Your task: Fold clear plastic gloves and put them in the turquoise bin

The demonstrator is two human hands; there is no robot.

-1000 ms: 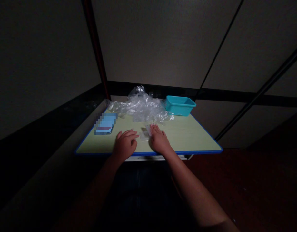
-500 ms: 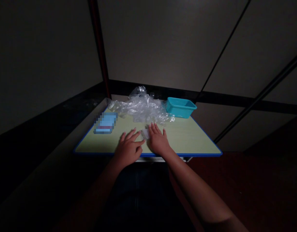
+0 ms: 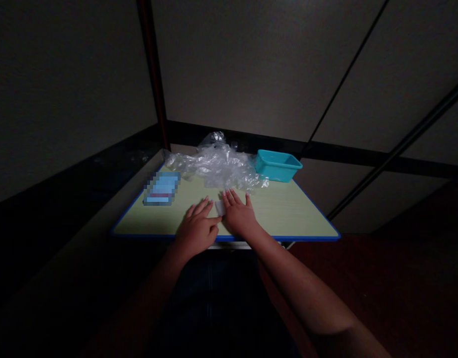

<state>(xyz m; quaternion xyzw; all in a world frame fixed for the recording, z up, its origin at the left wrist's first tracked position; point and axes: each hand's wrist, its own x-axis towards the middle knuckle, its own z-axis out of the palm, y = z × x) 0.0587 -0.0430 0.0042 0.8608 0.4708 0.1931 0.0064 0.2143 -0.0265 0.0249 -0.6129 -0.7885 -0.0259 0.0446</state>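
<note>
A small, pale, flat piece point(image 3: 220, 208), perhaps clear plastic, lies on the table point(image 3: 288, 219) near its front edge. Over its right part rests my right hand point(image 3: 239, 214), palm down with the fingers stretched forward, hiding some of it. On the other side, my left hand point(image 3: 197, 226) is spread flat, its index finger reaching to the near left edge of the piece. Neither hand is wrapped round anything. Just beyond the fingertips lies a crumpled heap of clear plastic bags point(image 3: 225, 166).
At the back right corner of the table stands a turquoise plastic basket point(image 3: 277, 171). A blurred, blue-screened phone-like object point(image 3: 162, 189) lies at the left. Behind the table rises a panelled wall point(image 3: 243, 69), and another wall is close on the left.
My right hand has slid slightly left over the pale piece, and its fingers are a little more spread. The left hand has barely moved. The whole view has shifted slightly.
</note>
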